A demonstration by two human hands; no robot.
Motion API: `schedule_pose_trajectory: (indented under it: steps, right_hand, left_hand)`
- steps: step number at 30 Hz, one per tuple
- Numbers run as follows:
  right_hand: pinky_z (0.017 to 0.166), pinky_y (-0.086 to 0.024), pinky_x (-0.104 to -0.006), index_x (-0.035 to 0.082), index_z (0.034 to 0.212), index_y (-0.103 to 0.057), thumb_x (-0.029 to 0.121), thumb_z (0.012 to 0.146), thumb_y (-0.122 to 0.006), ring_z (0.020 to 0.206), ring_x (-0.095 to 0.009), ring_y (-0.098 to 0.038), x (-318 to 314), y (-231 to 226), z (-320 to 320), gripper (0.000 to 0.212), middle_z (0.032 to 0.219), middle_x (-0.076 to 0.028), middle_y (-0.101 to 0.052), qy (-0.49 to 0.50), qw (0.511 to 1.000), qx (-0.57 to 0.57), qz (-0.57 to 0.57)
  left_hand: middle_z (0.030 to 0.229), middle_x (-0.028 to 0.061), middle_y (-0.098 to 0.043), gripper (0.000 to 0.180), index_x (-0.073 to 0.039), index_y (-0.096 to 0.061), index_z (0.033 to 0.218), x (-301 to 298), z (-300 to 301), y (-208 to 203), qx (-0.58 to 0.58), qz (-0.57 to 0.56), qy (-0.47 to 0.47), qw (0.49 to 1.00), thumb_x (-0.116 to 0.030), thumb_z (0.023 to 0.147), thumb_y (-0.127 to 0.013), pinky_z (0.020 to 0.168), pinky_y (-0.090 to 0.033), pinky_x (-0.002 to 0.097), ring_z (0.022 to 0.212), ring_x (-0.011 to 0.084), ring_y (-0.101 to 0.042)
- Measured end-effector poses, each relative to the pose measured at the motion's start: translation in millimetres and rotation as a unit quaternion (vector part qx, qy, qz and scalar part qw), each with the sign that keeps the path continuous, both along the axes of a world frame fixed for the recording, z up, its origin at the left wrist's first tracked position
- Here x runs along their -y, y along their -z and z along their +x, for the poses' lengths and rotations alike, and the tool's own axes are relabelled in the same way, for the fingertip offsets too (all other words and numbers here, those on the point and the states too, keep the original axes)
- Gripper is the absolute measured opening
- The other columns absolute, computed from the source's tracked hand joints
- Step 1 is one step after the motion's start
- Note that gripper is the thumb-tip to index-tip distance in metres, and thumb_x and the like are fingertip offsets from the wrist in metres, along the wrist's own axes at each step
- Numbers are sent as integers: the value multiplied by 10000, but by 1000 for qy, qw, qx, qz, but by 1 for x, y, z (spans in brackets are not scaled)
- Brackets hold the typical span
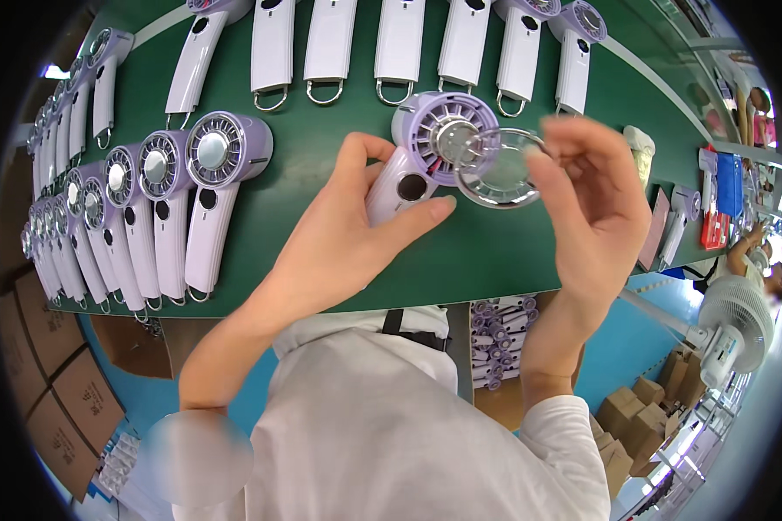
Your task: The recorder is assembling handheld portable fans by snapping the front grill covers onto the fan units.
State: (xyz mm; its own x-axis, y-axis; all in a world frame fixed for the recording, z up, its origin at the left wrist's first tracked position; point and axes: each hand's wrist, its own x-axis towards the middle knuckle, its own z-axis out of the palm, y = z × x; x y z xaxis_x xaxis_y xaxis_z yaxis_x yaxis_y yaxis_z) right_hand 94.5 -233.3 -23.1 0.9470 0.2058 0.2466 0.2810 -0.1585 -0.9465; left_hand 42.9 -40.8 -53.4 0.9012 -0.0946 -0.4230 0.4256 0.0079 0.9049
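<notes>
My left hand [330, 230] is wrapped round the white handle of a handheld fan [421, 130], its thumb lying along the handle below the dark oval panel. The fan has a lilac head with its vanes and round centre uncovered toward me. Between the thumb and fingers of my right hand [595, 195] is a clear round cover with a shiny silver rim [501, 205]. The cover is tilted at the right side of the fan head and overlaps it in view; whether they touch I cannot tell.
Finished-looking fans [211, 152] lie in a row at the left of the green table [321, 139], and more [400, 52] along the far side. Right are a blue bin [730, 187] and a red one [715, 230]. Below, a carton [501, 339] holds fans; a white floor fan [734, 321] stands right.
</notes>
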Motion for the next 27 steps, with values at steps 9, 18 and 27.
schedule_pose_trajectory:
  steps: [9,18,27]
  right_hand:
    - [630,-480,-237,5,944,-691,-67,779,-731,697,-135,-592,-12,5,11,185,820,-66,-649,-29,982,158,-98]
    - [617,-476,-243,4,917,-681,-68,770,-734,700,-142,-592,-15,5,15,171,838,-66,-636,-36,975,197,-97]
    - [631,-459,-241,-1,900,-682,-76,753,-738,711,-140,-570,-12,-7,10,174,830,-72,-629,-36,979,162,-114]
  left_hand:
    - [903,63,-639,466,-47,-388,1159,7,-5,1,38,38,19,998,-200,890,-737,649,-474,245,745,98,-577]
    - [727,108,-595,375,9,-388,1033,5,-7,-2,69,-17,0,997,-327,1004,-552,577,-451,315,617,169,-566]
    - [670,139,-589,364,14,-384,1019,2,-6,4,153,50,4,987,-305,1002,-558,510,-408,358,540,193,-539]
